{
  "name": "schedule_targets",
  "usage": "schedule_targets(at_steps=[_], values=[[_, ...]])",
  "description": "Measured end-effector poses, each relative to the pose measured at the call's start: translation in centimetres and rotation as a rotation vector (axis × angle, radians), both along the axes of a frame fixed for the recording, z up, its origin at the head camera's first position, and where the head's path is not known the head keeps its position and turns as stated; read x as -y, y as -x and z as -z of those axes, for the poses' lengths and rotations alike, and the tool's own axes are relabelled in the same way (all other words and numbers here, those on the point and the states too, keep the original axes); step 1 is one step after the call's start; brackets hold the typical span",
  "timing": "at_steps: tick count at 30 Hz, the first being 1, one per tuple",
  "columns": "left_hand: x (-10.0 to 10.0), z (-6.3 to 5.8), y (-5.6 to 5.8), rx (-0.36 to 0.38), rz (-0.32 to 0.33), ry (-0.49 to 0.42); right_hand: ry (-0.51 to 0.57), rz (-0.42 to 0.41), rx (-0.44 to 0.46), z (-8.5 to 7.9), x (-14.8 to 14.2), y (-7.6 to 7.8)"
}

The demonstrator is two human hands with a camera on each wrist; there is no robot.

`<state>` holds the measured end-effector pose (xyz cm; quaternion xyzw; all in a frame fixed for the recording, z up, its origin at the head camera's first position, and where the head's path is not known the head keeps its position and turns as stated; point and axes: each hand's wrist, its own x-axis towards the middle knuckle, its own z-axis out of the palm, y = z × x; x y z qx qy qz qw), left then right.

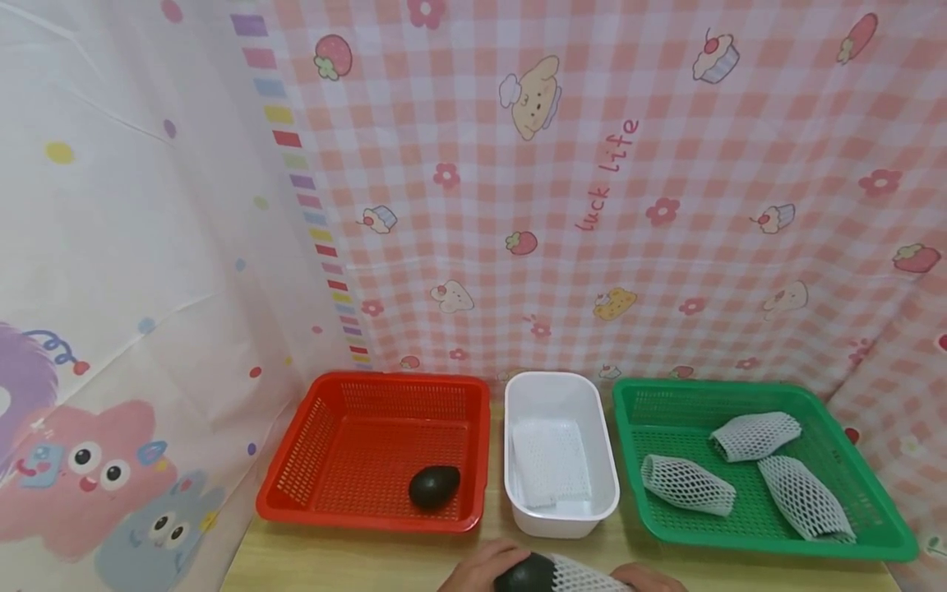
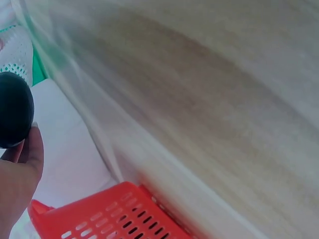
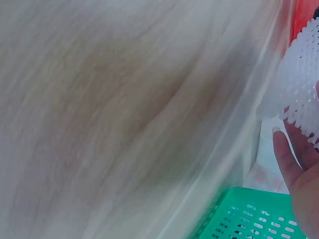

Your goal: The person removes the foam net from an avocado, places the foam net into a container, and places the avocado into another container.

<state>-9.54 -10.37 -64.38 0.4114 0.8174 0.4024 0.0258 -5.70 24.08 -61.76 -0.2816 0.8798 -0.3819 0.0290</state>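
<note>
At the bottom edge of the head view, my left hand point(image 1: 482, 569) grips a dark avocado point(image 1: 527, 574). A white foam net sleeve point(image 1: 583, 575) covers the avocado's right end. My right hand point(image 1: 648, 578) holds the sleeve's other end, and part of this hand is cut off by the frame. In the left wrist view, fingers and thumb support the bare dark end of the avocado point(image 2: 15, 112). The right wrist view has the netting point(image 3: 301, 82) flared around the fingers, with the thumb near its rim.
A red basket point(image 1: 370, 523) at left holds one bare avocado point(image 1: 434, 487). In the middle, a white tub point(image 1: 562, 526) contains flat foam nets point(image 1: 551, 462). At right, a green basket point(image 1: 777, 546) holds three netted pieces point(image 1: 688, 485). A checked curtain point(image 1: 562, 181) hangs behind.
</note>
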Motion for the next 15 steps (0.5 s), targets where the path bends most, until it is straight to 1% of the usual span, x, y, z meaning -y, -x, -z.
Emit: schedule_targets(at_steps=[1, 3, 6, 7, 8, 12, 15], values=[[0.1, -1.0, -0.2, 0.047, 0.001, -0.007, -0.003, -0.001, 0.016, -0.2, -0.1, 0.0], [0.3, -2.8, -0.4, 0.129, -0.002, -0.017, 0.003, -0.005, 0.003, -0.5, -0.3, 0.0], [0.3, -4.4, -0.9, 0.154, -0.017, -0.028, 0.027, 0.010, -0.047, -0.8, -0.3, -0.3], [0.3, -4.7, -1.0, 0.143, -0.021, -0.032, 0.032, 0.020, -0.064, -0.9, -0.3, -0.3], [0.3, -4.8, -1.0, 0.105, -0.023, -0.039, 0.039, 0.026, -0.080, -1.0, -0.3, -0.4], [0.2, -4.9, -1.2, -0.086, -0.041, -0.097, 0.039, 0.074, -0.102, -1.7, -0.2, -0.8], [0.3, -5.1, -1.2, -0.187, -0.070, -0.158, 0.038, 0.110, -0.123, -2.3, -0.1, -1.2]])
